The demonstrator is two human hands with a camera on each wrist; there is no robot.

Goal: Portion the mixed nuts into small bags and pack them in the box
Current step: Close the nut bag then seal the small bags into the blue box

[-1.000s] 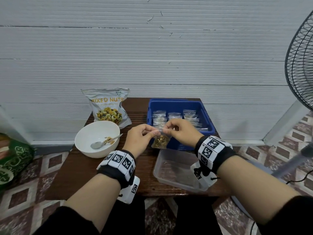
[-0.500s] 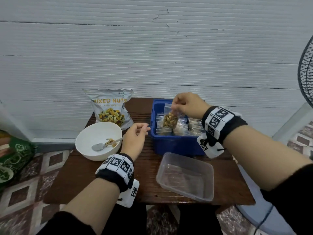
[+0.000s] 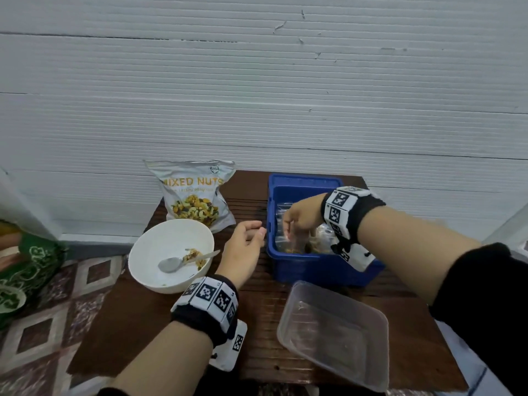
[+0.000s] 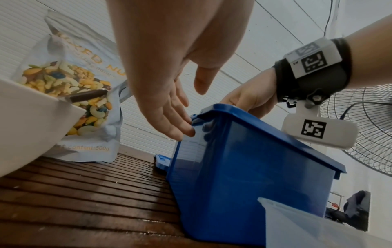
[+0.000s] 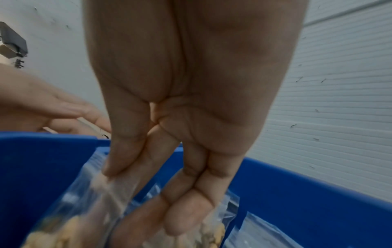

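Two bare hands work over a dark brown slatted wooden bench [image 3: 137, 324]; each wrist wears a black band with white square-patterned tags. A deep blue rectangular plastic box [image 3: 314, 270] with a rolled rim stands at the back right of the bench; several small clear plastic bags lie inside it. The right hand [image 3: 300, 215] reaches down into the box; its thumb and forefinger are clamped together on the top edge of a small clear crinkly plastic bag of pale nuts [image 5: 84, 209], which hangs low inside the box near its left wall; the other fingers [image 5: 191, 206] point straight down against the bag. The left hand [image 3: 243, 252] is held above the bench between the bowl and the box, its grip apart and relaxed, holding nothing; its fingertips [image 4: 186, 130] are just beside the box's left rim, and whether they touch it I cannot tell. A round white smooth bowl [image 3: 148, 252] sits to the left; a metal spoon [image 3: 174, 262] and a few nuts lie in it. A glossy silver pouch printed MIXED NUTS [image 3: 194, 192] stands behind the bowl against a white ribbed wall. A clear rectangular plastic tub [image 3: 337, 332] sits on the front right of the bench, just in front of the box.
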